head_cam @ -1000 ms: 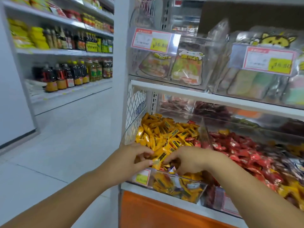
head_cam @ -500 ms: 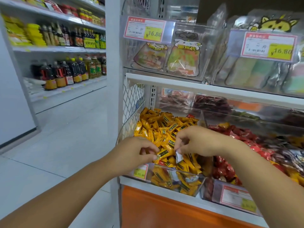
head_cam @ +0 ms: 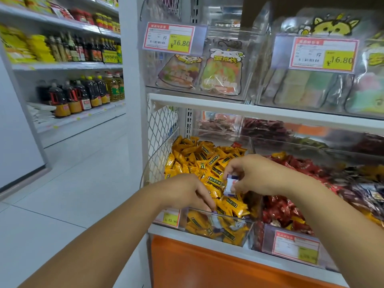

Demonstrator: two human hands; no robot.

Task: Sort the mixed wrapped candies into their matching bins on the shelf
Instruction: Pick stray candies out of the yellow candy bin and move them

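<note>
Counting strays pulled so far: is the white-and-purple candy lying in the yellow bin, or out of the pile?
Out: the right hand pinches the white-and-purple candy, held above the yellow candies.

White-and-purple candy (head_cam: 230, 183) hanging upright, pinched in right hand (head_cam: 259, 175), just above yellow candies (head_cam: 197, 161). Yellow candies, dark-labelled, heaping in clear bin (head_cam: 228, 216) at shelf's left end. Red candies (head_cam: 295, 169) filling neighbouring bin (head_cam: 268, 231) to right. Pale wrappers showing through clear bin's front wall.

One head-worn camera looks forward and down, close over the candy bins (head_cam: 228, 217).
</note>
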